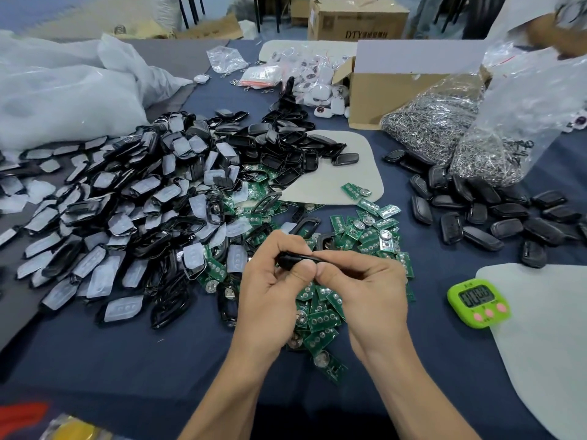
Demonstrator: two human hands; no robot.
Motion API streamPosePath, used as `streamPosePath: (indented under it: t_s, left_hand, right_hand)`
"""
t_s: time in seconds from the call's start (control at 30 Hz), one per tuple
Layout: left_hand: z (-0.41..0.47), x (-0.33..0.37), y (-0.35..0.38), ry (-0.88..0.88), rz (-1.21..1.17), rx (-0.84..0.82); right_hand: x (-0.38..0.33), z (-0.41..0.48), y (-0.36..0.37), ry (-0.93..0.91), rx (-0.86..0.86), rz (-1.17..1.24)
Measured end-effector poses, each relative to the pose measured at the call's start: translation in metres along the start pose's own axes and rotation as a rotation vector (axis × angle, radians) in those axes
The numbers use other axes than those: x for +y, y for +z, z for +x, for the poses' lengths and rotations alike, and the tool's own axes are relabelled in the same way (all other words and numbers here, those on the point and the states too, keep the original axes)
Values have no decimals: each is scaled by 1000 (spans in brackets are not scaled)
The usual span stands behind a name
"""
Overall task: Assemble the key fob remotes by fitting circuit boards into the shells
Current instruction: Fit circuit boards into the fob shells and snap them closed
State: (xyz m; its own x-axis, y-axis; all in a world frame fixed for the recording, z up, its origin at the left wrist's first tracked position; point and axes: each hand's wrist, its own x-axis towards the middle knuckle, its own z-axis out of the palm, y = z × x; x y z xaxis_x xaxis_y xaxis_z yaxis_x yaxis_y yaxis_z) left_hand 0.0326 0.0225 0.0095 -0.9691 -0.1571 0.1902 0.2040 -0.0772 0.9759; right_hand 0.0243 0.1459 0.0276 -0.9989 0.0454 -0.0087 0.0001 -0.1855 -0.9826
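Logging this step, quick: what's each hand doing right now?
Left hand: fingers curled round the small black plastic key fob shell.
Right hand: pinches the same shell's other end.

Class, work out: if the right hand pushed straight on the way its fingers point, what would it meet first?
Beyond the black shell it pinches, the right hand would likely meet the left hand first; depth is unclear.

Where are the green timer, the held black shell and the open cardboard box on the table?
green timer (476,296), head view, on its display.
black shell (293,258), head view, on its exposed top edge.
open cardboard box (390,96), head view, on its front wall.
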Motion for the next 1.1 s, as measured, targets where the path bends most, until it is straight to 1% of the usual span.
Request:
streamPosePath:
  t_s: [0.07, 0.13, 0.2, 0.27, 0.33, 0.4, 0.57, 0.73, 0.83, 0.9, 1.0, 1.1]
  left_hand:
    - [1, -2, -1, -55, 1, 6]
    - [1, -2, -3, -75, -17, 22]
    - [1, -1, -4, -82, -47, 57]
    - [0, 0, -3, -104, -98, 87]
    - [-2, 1, -1, -127, -133, 74]
    - [-2, 3, -2, -133, -137, 24]
    - [-1, 6, -8, -127, -49, -28]
    - [-4, 7, -8, -47, 76, -15]
    - [0, 5, -11, -6, 149, -18]
    - [2, 3, -11, 33, 232, -38]
    - [1, 0, -7, 109, 362, -22]
    - [2, 0, -3, 164, 421, -3]
  right_hand:
    - [3, 2, -2, 37, -16, -29]
    - [3, 5, -5, 78, -81, -46]
    - [2, 6, -10, 71, -139, -111]
    - [-1, 6, -13, 34, -159, -150]
    - [-3, 7, -14, 13, -163, -118]
    - [-4, 8, -15, 33, -164, -59]
    - [-5, 4, -15, 138, -149, 45]
    - [-3, 5, -17, 98, -149, 43]
    - [-1, 6, -16, 22, -152, -29]
    - [-1, 7, -18, -30, -132, -137]
    - [1, 11, -25, -94, -129, -337]
    - [3, 14, -30, -156, -129, -428]
